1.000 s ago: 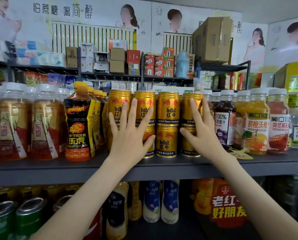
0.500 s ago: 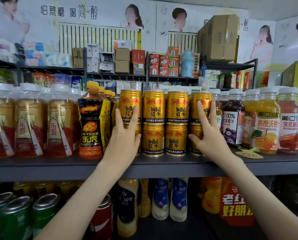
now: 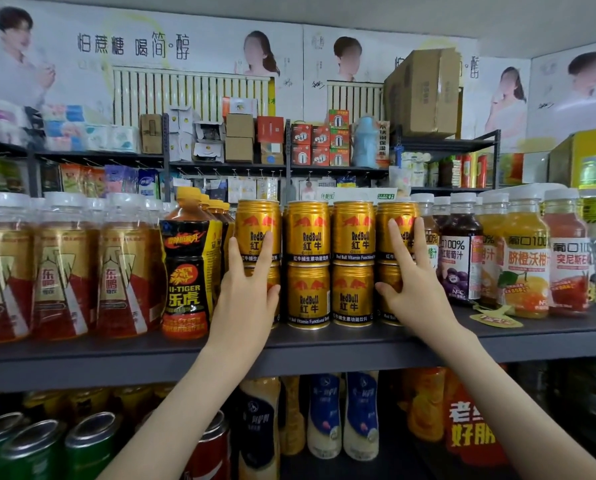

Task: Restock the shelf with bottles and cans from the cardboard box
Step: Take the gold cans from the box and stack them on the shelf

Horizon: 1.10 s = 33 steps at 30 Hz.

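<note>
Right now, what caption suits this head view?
Left hand and right hand touch the stacked gold cans on the shelf.

Red Bull cans [image 3: 327, 261] stood two high, packed side by side, Hi-Tiger bottle [image 3: 185, 271] crowded their nine o'clock, juice bottles [image 3: 461, 271] their three o'clock, open air lay at twelve o'clock, bare front strip of the shelf [image 3: 324, 344] at six o'clock

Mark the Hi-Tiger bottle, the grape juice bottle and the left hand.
Hi-Tiger bottle [image 3: 185, 271]: head view, black label.
grape juice bottle [image 3: 460, 261]: head view, white label.
left hand [image 3: 246, 299]: head view, back of hand.
</note>
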Tool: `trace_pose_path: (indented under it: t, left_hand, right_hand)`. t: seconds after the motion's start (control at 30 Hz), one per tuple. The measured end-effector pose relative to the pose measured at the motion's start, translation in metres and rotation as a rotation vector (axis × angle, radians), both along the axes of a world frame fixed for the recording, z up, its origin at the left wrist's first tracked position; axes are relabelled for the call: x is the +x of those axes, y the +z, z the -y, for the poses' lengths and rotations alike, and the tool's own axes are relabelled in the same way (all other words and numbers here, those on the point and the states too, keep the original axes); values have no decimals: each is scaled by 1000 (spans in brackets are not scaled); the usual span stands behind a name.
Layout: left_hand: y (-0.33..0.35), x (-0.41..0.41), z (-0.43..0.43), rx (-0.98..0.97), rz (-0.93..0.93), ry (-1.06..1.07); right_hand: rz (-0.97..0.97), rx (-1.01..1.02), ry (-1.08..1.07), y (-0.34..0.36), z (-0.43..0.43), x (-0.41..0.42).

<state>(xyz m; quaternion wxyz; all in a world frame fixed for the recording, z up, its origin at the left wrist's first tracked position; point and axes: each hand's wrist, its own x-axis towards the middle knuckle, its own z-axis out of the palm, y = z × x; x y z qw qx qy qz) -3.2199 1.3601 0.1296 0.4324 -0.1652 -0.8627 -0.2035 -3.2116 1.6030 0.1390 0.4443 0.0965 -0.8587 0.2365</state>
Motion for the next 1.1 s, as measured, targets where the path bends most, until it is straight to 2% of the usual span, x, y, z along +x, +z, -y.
trace_pose_path:
  t: [0.13, 0.23, 0.33, 0.4, 0.57, 0.67, 0.97, 1.1]
  left_hand:
    - [-1, 2, -2, 27, 11, -2]
    - [-1, 0, -8, -19, -25, 21]
    - [3, -9, -15, -259, -234, 60]
    - [3, -17, -19, -420, -294, 92]
    - [1, -24, -19, -486, -346, 141]
    - [1, -24, -16, -479, -373, 121]
    - [-3, -25, -8, -478, -352, 66]
    - [-9, -4, 8, -359, -324, -27]
  right_hand:
    - [54, 14, -8, 2, 0, 1]
    - [46, 120, -200, -2, 8, 8]
    - [48, 409, -257, -10, 20, 16]
    - [110, 475, -239, -12, 24, 16]
    - [212, 303, -75, -9, 42, 17]
    - [190, 176, -12, -15, 56, 11]
    - [66, 80, -88, -22, 79, 7]
    - [56, 81, -170, -25, 85, 16]
